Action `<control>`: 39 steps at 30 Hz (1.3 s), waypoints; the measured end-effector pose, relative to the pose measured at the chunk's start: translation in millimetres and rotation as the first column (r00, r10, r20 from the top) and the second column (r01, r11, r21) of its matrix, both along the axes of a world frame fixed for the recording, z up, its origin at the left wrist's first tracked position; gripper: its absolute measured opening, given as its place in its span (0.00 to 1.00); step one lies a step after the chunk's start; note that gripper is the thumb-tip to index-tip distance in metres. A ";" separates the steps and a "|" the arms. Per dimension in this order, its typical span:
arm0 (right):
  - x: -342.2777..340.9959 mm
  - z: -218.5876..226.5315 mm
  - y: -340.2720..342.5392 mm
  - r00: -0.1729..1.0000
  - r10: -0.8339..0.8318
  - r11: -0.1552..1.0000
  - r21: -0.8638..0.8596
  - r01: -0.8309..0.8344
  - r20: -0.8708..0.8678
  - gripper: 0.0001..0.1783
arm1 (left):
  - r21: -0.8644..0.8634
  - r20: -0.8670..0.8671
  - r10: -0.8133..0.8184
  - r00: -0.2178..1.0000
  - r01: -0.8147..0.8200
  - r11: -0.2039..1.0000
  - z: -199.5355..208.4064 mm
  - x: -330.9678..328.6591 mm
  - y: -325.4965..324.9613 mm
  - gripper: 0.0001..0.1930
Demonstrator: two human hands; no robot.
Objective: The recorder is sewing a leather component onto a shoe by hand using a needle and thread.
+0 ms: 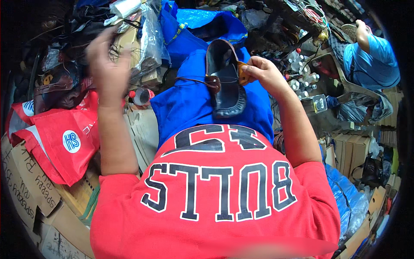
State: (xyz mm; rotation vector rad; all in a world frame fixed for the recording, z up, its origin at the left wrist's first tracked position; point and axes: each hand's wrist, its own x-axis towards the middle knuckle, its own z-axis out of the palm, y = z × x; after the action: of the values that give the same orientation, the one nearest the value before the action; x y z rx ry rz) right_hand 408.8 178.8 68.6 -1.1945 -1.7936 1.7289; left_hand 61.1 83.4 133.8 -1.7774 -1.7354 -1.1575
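A dark leather moccasin (228,99) lies on my lap, over my blue shorts (181,103), its opening facing up. A brown leather tab with holes (212,83) sits on its left side, and a dark cord (189,79) runs left from there across the shorts. With thumb and fingers, my right hand (263,74) pinches a tan leather piece (244,73) at the shoe's right side. Whether that piece is joined to the shoe I cannot tell. My left hand (110,71) is raised away to the left, smeared by motion, so its fingers are unclear.
Blue bag (189,32) beyond my knees; red bag (64,138) and cardboard boxes (32,185) at left. A clear-plastic-wrapped bundle (148,47) stands near my left hand. Several bottles (302,73) are at right, where another person in blue (371,60) sits.
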 end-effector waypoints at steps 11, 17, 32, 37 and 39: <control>-50.4 -24.3 22.3 0.954 0.125 0.990 -0.033 -0.139 -0.273 0.10 | -0.488 0.103 -0.415 0.904 0.409 0.771 -64.1 92.4 21.4 0.05; -31.6 -56.8 32.4 0.982 0.051 0.984 -0.156 -0.081 -0.183 0.15 | -0.430 0.029 -0.377 0.926 0.352 0.831 -108.1 102.8 4.2 0.04; 150.9 -139.6 226.7 0.479 -0.806 0.570 0.673 0.471 0.348 0.19 | -0.493 0.047 -0.188 0.981 0.186 0.850 -114.4 86.7 24.6 0.04; 158.4 -157.3 270.2 0.376 -0.742 0.651 0.730 0.208 0.555 0.20 | -0.545 0.036 -0.195 0.980 0.183 0.818 -112.8 88.0 33.5 0.04; 155.7 -158.9 280.9 0.347 -0.680 0.727 0.655 0.206 0.646 0.23 | -0.556 0.028 -0.185 0.982 0.169 0.814 -112.8 88.1 36.1 0.04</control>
State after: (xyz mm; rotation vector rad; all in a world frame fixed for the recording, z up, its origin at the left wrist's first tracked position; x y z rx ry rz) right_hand 564.5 459.7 -90.3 -2.2799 -1.8301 0.1948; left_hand 149.1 119.6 21.0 -2.3199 -2.0733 -0.7139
